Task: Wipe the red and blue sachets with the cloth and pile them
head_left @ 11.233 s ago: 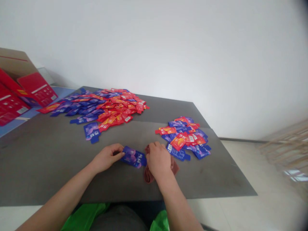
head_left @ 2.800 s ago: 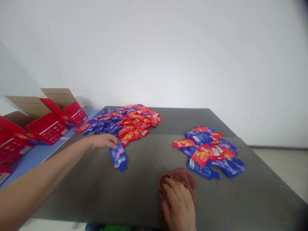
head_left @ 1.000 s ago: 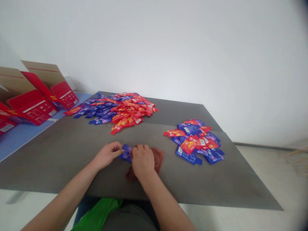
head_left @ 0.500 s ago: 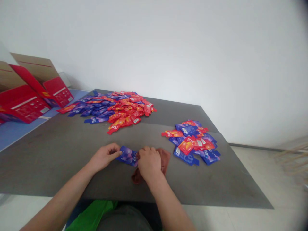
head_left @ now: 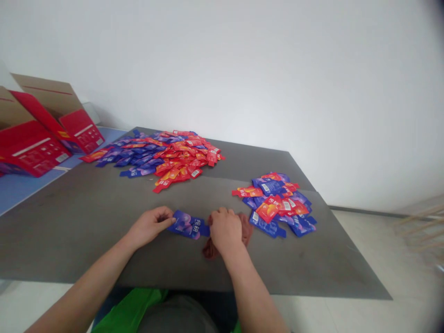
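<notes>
Left hand (head_left: 150,225) fingers pinched; right hand (head_left: 225,229) palm down, curled grip

Blue sachet (head_left: 188,225): glossy plastic film, smooth. Cloth (head_left: 243,230): reddish-brown, soft, matt, rumpled. Table (head_left: 86,217): dark grey, matt, faintly smudged (material unclear). Sachet heaps (head_left: 166,155): shiny film. Boxes (head_left: 45,134): printed cardboard, brown raw inside.

Bare table (head_left: 86,231) lies open left of my left hand (head_left: 149,226), up to the far big pile (head_left: 163,155). A bare strip runs between that pile and my hands. Right path is blocked: the small pile (head_left: 277,203) sits just beside my right hand (head_left: 225,229) and the cloth (head_left: 244,231). Open tabletop right of and below the small pile. Boxes (head_left: 38,134) stand far left, off the table.
</notes>
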Tool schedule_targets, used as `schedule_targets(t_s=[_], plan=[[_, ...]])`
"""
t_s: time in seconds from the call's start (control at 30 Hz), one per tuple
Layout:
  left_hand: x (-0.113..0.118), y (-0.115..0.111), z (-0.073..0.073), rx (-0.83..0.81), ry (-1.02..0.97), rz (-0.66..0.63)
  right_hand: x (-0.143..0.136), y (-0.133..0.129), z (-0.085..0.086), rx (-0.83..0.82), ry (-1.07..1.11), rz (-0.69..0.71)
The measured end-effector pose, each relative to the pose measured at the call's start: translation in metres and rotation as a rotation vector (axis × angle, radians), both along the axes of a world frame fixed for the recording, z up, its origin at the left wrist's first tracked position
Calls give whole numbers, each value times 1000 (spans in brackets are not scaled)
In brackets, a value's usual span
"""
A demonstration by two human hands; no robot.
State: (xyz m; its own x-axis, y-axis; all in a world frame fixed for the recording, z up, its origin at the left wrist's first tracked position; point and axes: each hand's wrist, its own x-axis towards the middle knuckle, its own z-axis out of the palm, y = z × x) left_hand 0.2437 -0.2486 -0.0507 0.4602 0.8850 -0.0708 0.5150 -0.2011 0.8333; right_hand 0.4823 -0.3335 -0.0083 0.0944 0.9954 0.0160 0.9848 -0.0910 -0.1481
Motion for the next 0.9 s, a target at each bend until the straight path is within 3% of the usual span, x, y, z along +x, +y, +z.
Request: schedule_targets(t_s=[0.07, 0.17, 0.23, 0.3, 0.43, 0.57, 0.73, 0.9], plan=[[0, 1, 0, -20, -8, 0, 6, 1, 10, 39, -13, -44], [0, 3, -1, -9, -12, -3, -24, 1, 19, 150, 48, 67], [0, 3, 0, 18, 1, -13, -48, 1, 16, 160, 94, 185], [1, 1, 1, 36, 31, -11, -53, 0, 6, 118, 113, 222], [1, -2, 4, 40, 51, -2, -2, -4, -10, 13, 44, 59], [0, -2, 2, 41, 86, -11, 46, -19, -12, 22, -48, -91], [-2, -1, 5, 72, 118, -59, 42, -40, -18, 91, -30, -109], [-13, 14, 35, 22, 204, -400, 40, -40, -23, 106, 3, -107]])
